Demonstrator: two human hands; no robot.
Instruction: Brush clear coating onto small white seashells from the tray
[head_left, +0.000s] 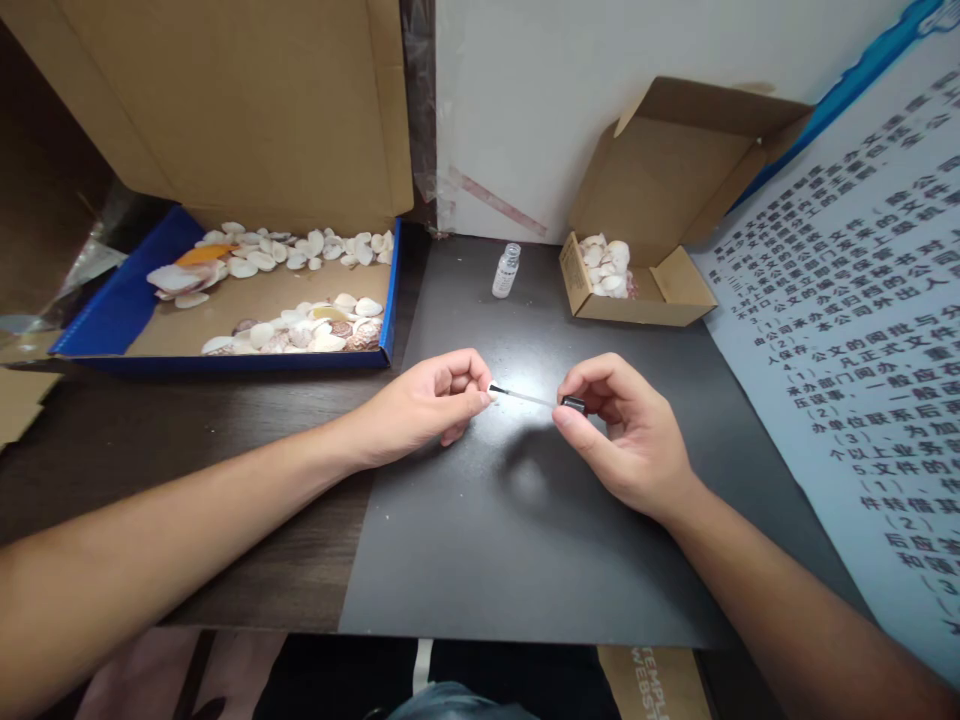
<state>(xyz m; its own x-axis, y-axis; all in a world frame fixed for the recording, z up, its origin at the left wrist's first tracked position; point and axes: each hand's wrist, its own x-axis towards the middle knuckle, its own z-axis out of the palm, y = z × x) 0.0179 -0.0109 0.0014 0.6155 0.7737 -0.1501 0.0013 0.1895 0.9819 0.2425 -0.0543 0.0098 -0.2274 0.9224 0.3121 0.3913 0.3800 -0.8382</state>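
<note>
Over the dark mat, my right hand [626, 435] pinches the black cap of a small brush [529, 398] between thumb and fingers. Its thin stem points left, and the dark bristles reach the fingertips of my left hand [442, 397]. Those fingers are closed around a tiny white piece [492, 391], mostly covered; it looks like a shell, but I cannot be sure. The bristles appear to touch it. Behind both hands an uncapped small glass bottle [505, 272] with a printed label stands upright.
At the left, an open blue-sided cardboard box [225, 362] holds several white and brown seashells [300, 328]. A smaller open carton [637, 308] with white shells [606, 264] stands back right. A printed sheet [847, 330] slopes along the right side, and a white panel [510, 110] rises behind.
</note>
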